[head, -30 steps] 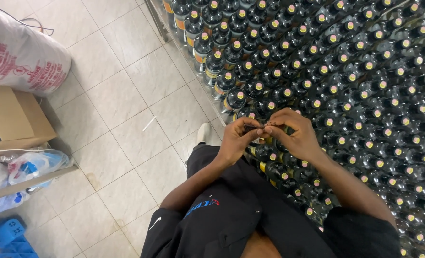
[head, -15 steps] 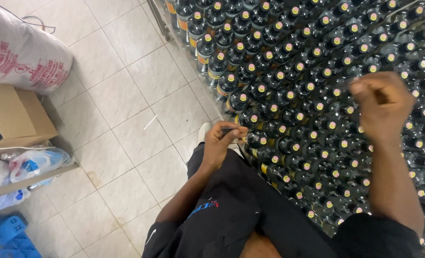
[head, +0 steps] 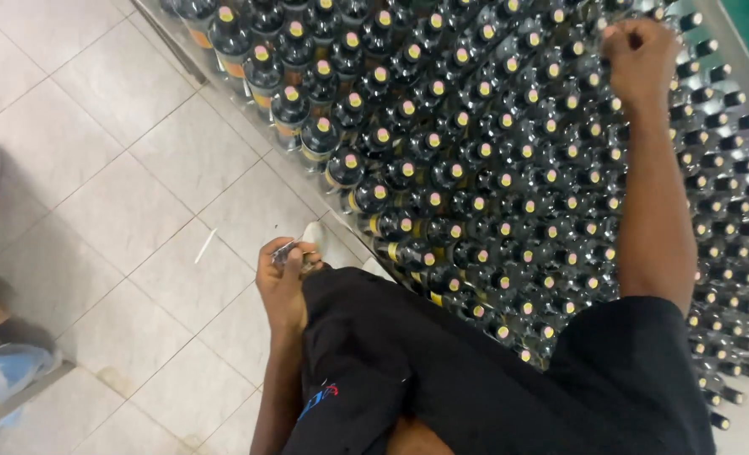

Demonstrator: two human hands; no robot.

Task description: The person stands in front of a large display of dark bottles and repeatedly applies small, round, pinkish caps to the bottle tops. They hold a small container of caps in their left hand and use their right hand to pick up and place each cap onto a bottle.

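Over far bottle rows, our right hand [head: 640, 55] curled shut at bottle tops; whatever it pinches, we cannot tell. Our left hand [head: 283, 282] low by black shorts [head: 425, 371], fingers closed on small clear shiny piece [head: 285, 250]. Dark bottles [head: 476, 160] with yellow caps packed tight, upright. Beside them pale tiled floor [head: 122, 194].

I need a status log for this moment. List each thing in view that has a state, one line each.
Dark bottles: upright, packed in rows, capped.
Right hand: closed, reaching over the far bottles' tops.
Left hand: closed around small clear pieces, held by the knee.
White stick: lying flat on the floor tiles.
Plastic bag: crumpled, at the left edge.
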